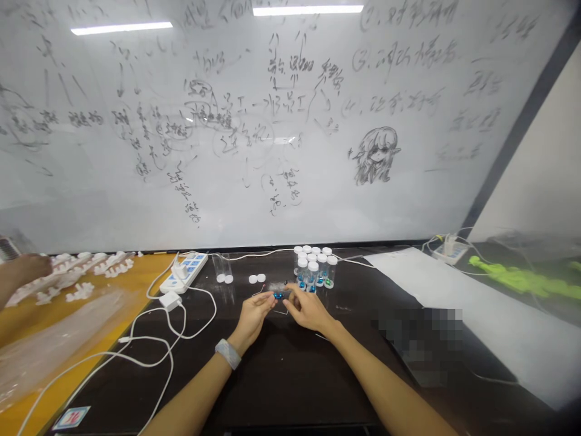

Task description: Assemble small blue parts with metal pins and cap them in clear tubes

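Observation:
Over the middle of the dark table (272, 375), my left hand (254, 315) pinches a small shiny blue piece (278, 296) between thumb and fingers. My right hand (308, 309) meets it from the right, its fingers bent round the same spot; what they grip is too small to tell. Just behind the hands, to the right, stands a group of clear bottles with white caps (312, 266), some with blue or green pieces inside. Two loose white caps (257, 278) lie behind my left hand. Two clear bottles (221, 266) stand farther left.
A white power strip (193, 272) and looping white cables lie at the left. Another person's hand (34, 266) is over white parts on a yellow surface at far left. White sheet (408, 272), a dark, partly pixelated object (436, 345) and green pieces (521, 278) are at the right.

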A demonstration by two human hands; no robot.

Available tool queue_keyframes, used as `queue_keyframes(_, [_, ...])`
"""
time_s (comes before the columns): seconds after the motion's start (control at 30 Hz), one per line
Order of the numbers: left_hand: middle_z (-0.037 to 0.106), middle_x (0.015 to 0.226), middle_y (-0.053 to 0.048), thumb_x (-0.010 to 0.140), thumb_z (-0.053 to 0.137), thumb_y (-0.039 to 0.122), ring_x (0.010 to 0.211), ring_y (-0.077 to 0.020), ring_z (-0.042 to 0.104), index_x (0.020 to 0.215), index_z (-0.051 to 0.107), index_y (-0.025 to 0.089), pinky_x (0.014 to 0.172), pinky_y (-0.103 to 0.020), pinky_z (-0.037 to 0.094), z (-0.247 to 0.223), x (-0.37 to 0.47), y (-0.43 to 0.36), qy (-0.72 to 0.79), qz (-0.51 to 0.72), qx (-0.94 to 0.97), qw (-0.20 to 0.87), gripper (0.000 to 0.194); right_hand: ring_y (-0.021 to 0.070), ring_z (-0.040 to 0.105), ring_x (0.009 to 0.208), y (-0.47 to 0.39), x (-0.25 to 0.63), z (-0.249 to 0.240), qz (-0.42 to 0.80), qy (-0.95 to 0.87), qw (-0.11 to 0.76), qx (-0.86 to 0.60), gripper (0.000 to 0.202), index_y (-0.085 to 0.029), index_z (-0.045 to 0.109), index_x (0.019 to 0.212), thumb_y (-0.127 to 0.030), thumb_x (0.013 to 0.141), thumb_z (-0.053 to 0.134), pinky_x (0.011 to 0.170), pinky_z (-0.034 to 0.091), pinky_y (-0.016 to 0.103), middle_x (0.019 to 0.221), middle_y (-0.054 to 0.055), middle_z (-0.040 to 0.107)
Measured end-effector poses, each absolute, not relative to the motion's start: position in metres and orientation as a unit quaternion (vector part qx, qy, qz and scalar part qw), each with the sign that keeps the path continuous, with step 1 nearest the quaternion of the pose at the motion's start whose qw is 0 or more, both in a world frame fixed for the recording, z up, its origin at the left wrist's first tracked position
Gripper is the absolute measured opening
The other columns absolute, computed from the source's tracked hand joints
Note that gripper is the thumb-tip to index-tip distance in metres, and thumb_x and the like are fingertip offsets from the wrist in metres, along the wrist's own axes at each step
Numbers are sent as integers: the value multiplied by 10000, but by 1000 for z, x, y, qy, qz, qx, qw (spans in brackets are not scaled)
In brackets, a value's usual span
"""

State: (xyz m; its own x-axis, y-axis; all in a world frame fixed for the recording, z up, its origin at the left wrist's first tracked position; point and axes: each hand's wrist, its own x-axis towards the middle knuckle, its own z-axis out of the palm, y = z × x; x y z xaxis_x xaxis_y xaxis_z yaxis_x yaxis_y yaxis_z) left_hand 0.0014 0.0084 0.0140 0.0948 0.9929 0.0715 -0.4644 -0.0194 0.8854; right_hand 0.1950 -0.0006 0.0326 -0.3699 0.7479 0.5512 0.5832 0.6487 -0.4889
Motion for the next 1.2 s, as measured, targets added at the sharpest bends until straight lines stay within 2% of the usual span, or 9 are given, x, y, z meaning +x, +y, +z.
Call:
queue_keyframes(0.07, [763,837,-95,615,901,269,792,-158,697,913,770,112,823,-284,539,14,1,8,327,586,407,620,362,162,625,659,0,195,33,84,-826,380,-407,198,-219,591,1051,-318,1001,427,640,415,249,742,3,661])
queue_keyframes(0.13, [763,833,-93,621,897,272,786,-155,696,911,770,112,819,-280,538,14,1,8,328,588,406,619,355,166,631,675,0,195,33,73,-825,377,-416,262,-218,611,959,-316,1020,376,650,412,252,725,9,655])
queue_keyframes(0.3, [766,848,-97,610,902,263,798,-163,699,918,768,112,823,-283,536,15,2,8,322,590,405,620,368,155,621,630,0,195,32,91,-824,384,-407,255,-221,541,1197,-327,971,491,628,420,239,750,-6,670])
queue_keyframes(0.43, [767,848,-101,621,896,265,784,-155,697,909,767,108,818,-274,533,16,2,7,323,588,405,621,352,163,629,661,0,195,31,63,-826,376,-415,225,-218,613,1033,-331,1004,422,643,415,243,731,14,668])
queue_keyframes(0.57, [769,855,-100,610,902,261,800,-161,700,906,767,110,831,-279,533,16,2,7,324,587,403,623,359,150,618,626,0,195,32,90,-826,382,-405,251,-216,545,1193,-322,973,489,630,420,234,733,-9,666])
queue_keyframes(0.73, [768,849,-98,616,899,264,785,-158,698,906,769,113,821,-282,534,17,3,6,325,587,406,620,352,158,619,639,-2,195,35,79,-824,381,-412,216,-226,605,1025,-313,1008,409,637,414,251,718,3,657])
queue_keyframes(0.87, [767,860,-103,612,899,255,796,-168,701,897,769,112,837,-296,532,17,3,5,319,590,409,619,345,150,606,599,-2,195,33,108,-823,383,-406,260,-224,531,1202,-325,964,502,621,423,243,717,-17,655])
queue_keyframes(1.1, [758,849,-88,599,908,287,794,-166,697,886,762,122,847,-304,530,18,3,6,312,582,417,624,362,161,630,646,-4,193,33,81,-838,361,-402,211,-226,555,1154,-319,980,482,646,424,248,739,-11,669])
queue_keyframes(1.2, [753,851,-73,617,901,291,818,-157,695,868,755,127,872,-291,523,20,4,4,303,577,412,637,334,174,658,726,-4,193,34,56,-843,353,-402,205,-229,568,1133,-335,1001,454,677,437,258,859,22,703])
